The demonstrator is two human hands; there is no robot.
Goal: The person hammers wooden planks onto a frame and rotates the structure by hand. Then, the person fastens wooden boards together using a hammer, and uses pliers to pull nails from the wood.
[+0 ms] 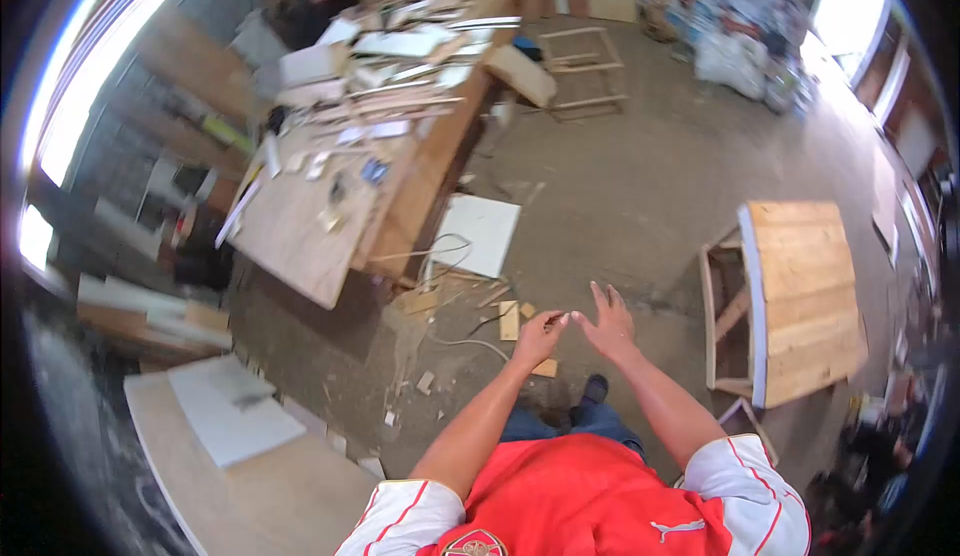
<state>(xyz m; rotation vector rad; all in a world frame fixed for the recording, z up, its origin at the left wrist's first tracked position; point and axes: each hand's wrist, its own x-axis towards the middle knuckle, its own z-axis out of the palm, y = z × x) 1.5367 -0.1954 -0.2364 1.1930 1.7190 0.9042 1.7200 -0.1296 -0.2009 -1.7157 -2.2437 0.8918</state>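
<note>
Both hands are held out in front of my body, above the workshop floor, with their tips almost meeting. My left hand (pixel 540 337) has its fingers curled together; whether anything small sits in them I cannot make out. My right hand (pixel 608 323) is open, its fingers spread and its thumb close to the left fingertips. Below them on the floor lie wood offcuts (pixel 509 320), another small wood piece (pixel 545 368) by my foot, and a pale cable (pixel 470 343). No larger object is in either hand.
A wooden workbench (pixel 290 226) piled with offcuts (pixel 400 76) stands ahead on the left. A white panel (pixel 482 234) leans or lies beside it. To the right is a slatted wooden piece (pixel 803 301) on a frame. Boards (pixel 280 501) are at lower left; plastic bags (pixel 735 41) sit far back.
</note>
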